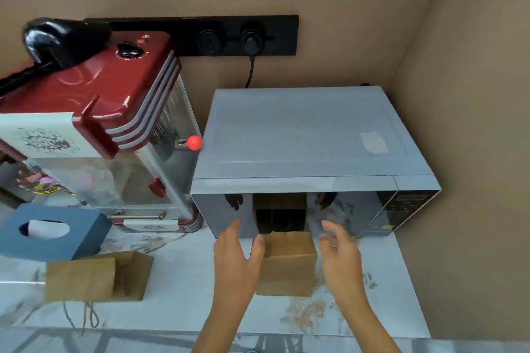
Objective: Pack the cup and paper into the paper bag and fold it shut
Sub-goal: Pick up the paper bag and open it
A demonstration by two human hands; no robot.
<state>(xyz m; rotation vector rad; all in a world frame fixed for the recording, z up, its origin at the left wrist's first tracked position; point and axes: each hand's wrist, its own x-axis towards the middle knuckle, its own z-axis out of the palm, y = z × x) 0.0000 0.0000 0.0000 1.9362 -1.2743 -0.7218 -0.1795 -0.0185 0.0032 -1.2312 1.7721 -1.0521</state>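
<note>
A brown paper bag (288,264) stands upright on the marble counter right in front of the microwave, its top folded over. My left hand (236,258) is at the bag's left side, thumb touching its upper left edge, fingers spread. My right hand (339,252) hovers just to the right of the bag, fingers apart and holding nothing. I see no cup or paper in view; whatever the bag contains is hidden.
A silver microwave (309,137) fills the back right, against a beige wall corner. A red popcorn machine (94,112) stands at the left, with a blue tissue box (51,231) in front. A second brown paper bag (97,276) lies on the counter (183,295) at the left.
</note>
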